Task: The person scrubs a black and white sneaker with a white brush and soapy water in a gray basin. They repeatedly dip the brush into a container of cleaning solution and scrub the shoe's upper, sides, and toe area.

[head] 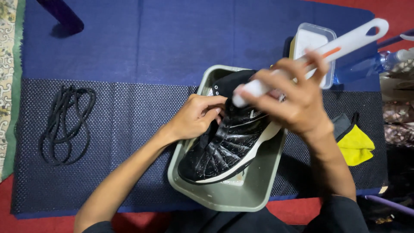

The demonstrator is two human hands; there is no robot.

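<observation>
Fingers of the left hand point(196, 116) pinch the tongue of a wet black shoe point(228, 144) lying in a grey-green basin point(235, 196). Just right of it, the right hand point(297, 97) is wrapped around a white brush point(321, 54), angled down onto the shoe. Black laces point(64, 125) lie well left of both hands; a yellow cloth point(355, 146) sits right of the right wrist.

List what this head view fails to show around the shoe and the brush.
- Brush bristles: hidden behind the right hand.
- Shoe opening: covered by the left hand and right hand.
- Clear container contents: too faint.
- Spray bottle: cut off by right edge.
</observation>
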